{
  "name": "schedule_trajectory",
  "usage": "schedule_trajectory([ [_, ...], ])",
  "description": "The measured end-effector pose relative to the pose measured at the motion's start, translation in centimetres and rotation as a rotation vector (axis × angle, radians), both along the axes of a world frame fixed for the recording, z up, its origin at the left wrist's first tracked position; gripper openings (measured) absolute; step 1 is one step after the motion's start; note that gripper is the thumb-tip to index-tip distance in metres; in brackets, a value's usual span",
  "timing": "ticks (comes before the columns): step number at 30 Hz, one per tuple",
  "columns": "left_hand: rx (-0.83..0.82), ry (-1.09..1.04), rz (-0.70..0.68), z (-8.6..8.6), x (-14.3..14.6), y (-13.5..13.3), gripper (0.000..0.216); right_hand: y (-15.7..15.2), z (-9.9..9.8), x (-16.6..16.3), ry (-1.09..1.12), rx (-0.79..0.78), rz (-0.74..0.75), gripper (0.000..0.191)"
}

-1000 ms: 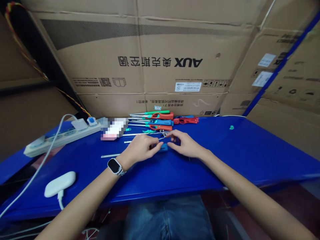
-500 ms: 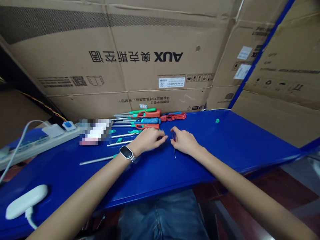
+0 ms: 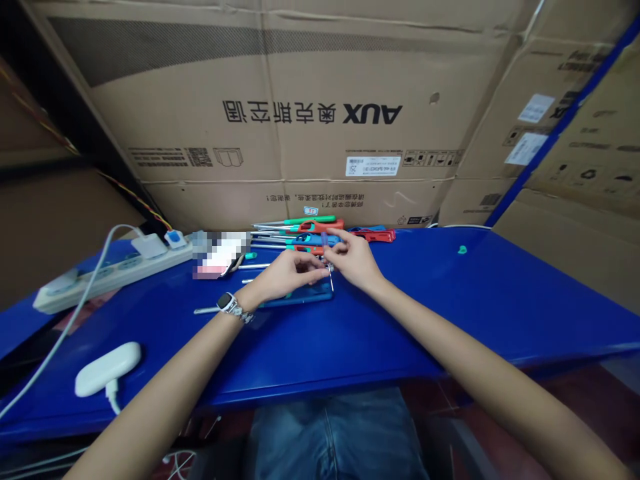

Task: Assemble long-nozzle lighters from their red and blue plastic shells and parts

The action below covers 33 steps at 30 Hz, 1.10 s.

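My right hand (image 3: pixel 356 259) is closed in a pinch on a small screwdriver with a see-through purple handle (image 3: pixel 325 239). Its thin metal shaft (image 3: pixel 331 280) points down. My left hand (image 3: pixel 293 273) is beside it, fingers curled and fingertips close to the shaft; what they pinch, if anything, is too small to make out. Under both hands lies a blue long-nosed lighter (image 3: pixel 305 298), partly hidden by my left hand, its metal tube (image 3: pixel 205 311) pointing left. Behind my hands several lighters lie in a row, among them an orange one (image 3: pixel 320 227).
Red lighter parts (image 3: pixel 375 235) lie at the back. A phone (image 3: pixel 220 257), a power strip (image 3: pixel 115 273) with plugs and a white corded device (image 3: pixel 109 369) are on the left. A small green piece (image 3: pixel 462 250) sits at the right of the blue table (image 3: pixel 400 333). Cardboard (image 3: pixel 300 67) stands behind.
The view has swung a little left. My hands have come closer together, the right one raising the screwdriver handle beside my left fingertips. More of the blue lighter beneath them shows.
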<state>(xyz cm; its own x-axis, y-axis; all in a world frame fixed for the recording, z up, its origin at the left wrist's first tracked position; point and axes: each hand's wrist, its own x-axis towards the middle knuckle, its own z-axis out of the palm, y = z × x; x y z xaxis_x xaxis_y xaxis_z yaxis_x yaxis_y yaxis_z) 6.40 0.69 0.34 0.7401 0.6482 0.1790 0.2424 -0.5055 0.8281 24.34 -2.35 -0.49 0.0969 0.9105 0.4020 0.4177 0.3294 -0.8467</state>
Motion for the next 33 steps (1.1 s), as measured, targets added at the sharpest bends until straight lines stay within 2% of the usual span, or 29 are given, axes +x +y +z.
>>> schedule_trajectory([
  [6,-0.140,-0.230,0.161,-1.1,-2.3,1.5,0.033,3.4,0.0,-4.6,0.307,0.056,0.146,0.046],
  [10,-0.146,-0.253,0.196,-2.0,-3.6,3.0,0.035,4.0,0.0,-5.7,0.389,0.046,0.238,0.038],
  [16,0.106,-0.069,0.225,-1.8,-5.4,4.1,0.027,3.7,-1.1,-5.1,0.350,0.019,0.270,0.036],
  [22,0.268,0.059,0.335,-1.3,-6.4,4.3,0.019,3.5,-2.6,-4.8,0.170,0.054,0.230,0.020],
  [27,0.285,0.101,0.297,-1.8,-6.4,4.6,0.021,3.6,-3.0,-4.5,0.090,0.073,0.209,0.015],
  [33,0.273,0.065,0.322,-1.8,-6.1,4.2,0.022,2.9,-2.1,-4.0,0.220,0.066,0.208,0.020],
])
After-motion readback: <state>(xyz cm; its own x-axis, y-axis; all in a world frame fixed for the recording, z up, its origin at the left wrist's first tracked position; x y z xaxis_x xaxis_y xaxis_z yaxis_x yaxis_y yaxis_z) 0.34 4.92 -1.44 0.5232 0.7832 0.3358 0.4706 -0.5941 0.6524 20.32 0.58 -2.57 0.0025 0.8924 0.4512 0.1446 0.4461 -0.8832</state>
